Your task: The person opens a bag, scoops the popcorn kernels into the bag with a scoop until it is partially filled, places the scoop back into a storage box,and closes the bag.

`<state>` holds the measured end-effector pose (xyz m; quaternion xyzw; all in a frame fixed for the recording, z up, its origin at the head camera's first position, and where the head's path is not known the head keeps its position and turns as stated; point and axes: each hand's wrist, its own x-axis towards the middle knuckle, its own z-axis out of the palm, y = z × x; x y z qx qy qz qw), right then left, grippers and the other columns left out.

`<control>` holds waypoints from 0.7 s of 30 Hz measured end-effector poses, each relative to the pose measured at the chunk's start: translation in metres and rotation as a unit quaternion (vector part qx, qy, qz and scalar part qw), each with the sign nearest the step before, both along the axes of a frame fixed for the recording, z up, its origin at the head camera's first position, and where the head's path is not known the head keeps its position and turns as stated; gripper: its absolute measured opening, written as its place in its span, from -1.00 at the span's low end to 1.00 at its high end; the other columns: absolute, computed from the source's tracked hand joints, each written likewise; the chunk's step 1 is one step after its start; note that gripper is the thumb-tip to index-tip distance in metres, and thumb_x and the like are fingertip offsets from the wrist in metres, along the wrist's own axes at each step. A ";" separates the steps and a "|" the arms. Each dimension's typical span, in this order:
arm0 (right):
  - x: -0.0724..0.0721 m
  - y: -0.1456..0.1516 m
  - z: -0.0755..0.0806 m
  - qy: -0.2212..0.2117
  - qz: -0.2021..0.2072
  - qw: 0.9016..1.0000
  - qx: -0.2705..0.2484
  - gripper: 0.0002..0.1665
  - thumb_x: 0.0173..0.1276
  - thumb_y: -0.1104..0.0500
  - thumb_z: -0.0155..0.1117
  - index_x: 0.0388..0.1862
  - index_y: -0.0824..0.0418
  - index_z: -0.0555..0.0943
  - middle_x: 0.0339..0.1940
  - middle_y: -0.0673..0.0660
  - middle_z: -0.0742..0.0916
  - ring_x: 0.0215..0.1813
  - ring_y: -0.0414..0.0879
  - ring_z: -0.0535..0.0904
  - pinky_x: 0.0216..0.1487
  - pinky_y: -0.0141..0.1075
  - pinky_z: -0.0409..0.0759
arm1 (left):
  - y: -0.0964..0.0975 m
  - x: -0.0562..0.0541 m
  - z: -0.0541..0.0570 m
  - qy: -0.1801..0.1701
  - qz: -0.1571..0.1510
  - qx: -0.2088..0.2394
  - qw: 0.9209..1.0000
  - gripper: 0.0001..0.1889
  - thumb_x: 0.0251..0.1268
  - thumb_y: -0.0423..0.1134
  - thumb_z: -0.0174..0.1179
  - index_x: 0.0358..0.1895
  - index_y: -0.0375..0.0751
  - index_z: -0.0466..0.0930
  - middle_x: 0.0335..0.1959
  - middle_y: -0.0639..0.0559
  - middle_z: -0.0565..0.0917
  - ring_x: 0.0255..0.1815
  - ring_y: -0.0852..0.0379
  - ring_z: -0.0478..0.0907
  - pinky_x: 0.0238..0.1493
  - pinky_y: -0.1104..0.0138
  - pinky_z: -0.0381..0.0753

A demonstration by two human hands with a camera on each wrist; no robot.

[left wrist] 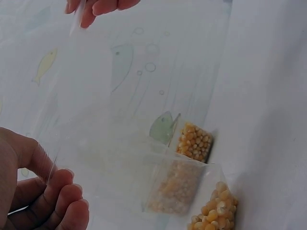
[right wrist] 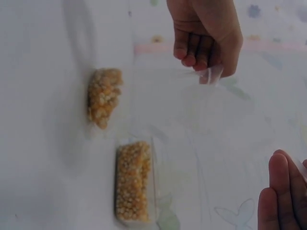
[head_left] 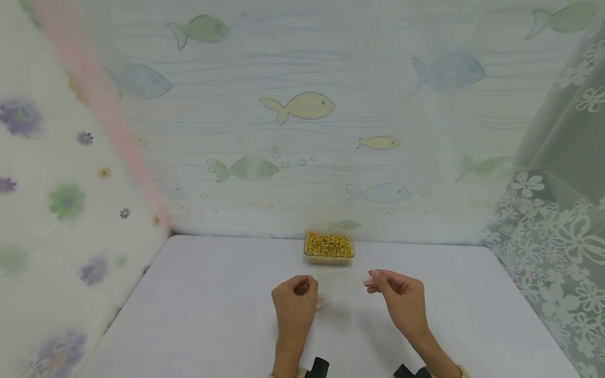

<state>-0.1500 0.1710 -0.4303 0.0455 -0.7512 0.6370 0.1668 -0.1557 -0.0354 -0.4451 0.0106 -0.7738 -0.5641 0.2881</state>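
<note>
Head view. Item: left hand (head_left: 294, 300), thumb and forefinger drawn together at the tips; what they pinch is not clear from here. Item: right hand (head_left: 405, 300), thumb and fingertips closed on a bit of clear film. Item: clear plastic bag (head_left: 321, 301), only its lower part plain, beside the left hand; contact with the table (head_left: 212, 294) cannot be told. Item: clear plastic box (head_left: 329, 261), at the back of the table, filled with yellow corn (head_left: 329, 244). Behind: a fish-patterned cloth (head_left: 302, 63).

Left wrist view. Bag stretched between the two hands, each pinching an edge of it; kernels (left wrist: 218, 211) gathered at the bottom. Part of the box shows through the film.

Right wrist view. Left hand at top, film gathered between thumb and fingers; right hand at lower right, fingers together, a sliver of film at the frame's edge. Kernels heaped in the bag, just beside the box.

Handling note, by judgement: keep both pinches level and firm, the film lightly taut rather than pulled hard, and the kernels low so that none spill.
</note>
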 end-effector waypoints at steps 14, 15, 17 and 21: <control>-0.006 0.010 -0.006 -0.050 -0.043 0.994 -0.085 -0.67 0.54 0.25 0.20 -0.04 0.57 0.66 -0.37 0.03 0.84 -0.33 -0.09 0.80 -0.19 -0.32 0.75 | -0.001 0.000 -0.002 -0.015 -0.002 0.005 1.000 -0.87 0.14 -0.51 0.30 -0.45 -0.26 0.79 -0.68 0.12 0.63 -0.66 0.31 0.51 -0.55 0.39 0.60; -0.007 0.011 -0.007 -0.057 -0.047 0.992 -0.099 -0.65 0.54 0.24 0.20 -0.02 0.59 0.64 -0.37 0.01 0.84 -0.33 -0.11 0.80 -0.18 -0.32 0.75 | -0.001 0.000 -0.002 -0.016 -0.002 0.006 1.000 -0.87 0.14 -0.51 0.30 -0.45 -0.25 0.79 -0.68 0.12 0.63 -0.66 0.31 0.51 -0.55 0.39 0.60; -0.009 0.013 -0.008 -0.074 -0.054 0.987 -0.129 -0.62 0.54 0.23 0.20 0.01 0.60 0.63 -0.38 -0.01 0.84 -0.34 -0.13 0.80 -0.17 -0.33 0.74 | -0.001 0.000 -0.002 -0.017 -0.001 0.008 1.000 -0.87 0.14 -0.51 0.30 -0.45 -0.25 0.79 -0.69 0.12 0.63 -0.66 0.31 0.51 -0.55 0.39 0.60; -0.014 0.018 -0.012 -0.123 -0.054 0.970 -0.201 -0.65 0.54 0.11 0.23 -0.01 0.41 0.70 -0.37 -0.05 0.83 -0.32 -0.19 0.78 -0.11 -0.37 0.73 | 0.000 0.000 -0.001 -0.012 -0.001 0.006 1.000 -0.87 0.14 -0.51 0.30 -0.44 -0.27 0.79 -0.69 0.12 0.63 -0.66 0.32 0.51 -0.56 0.38 0.60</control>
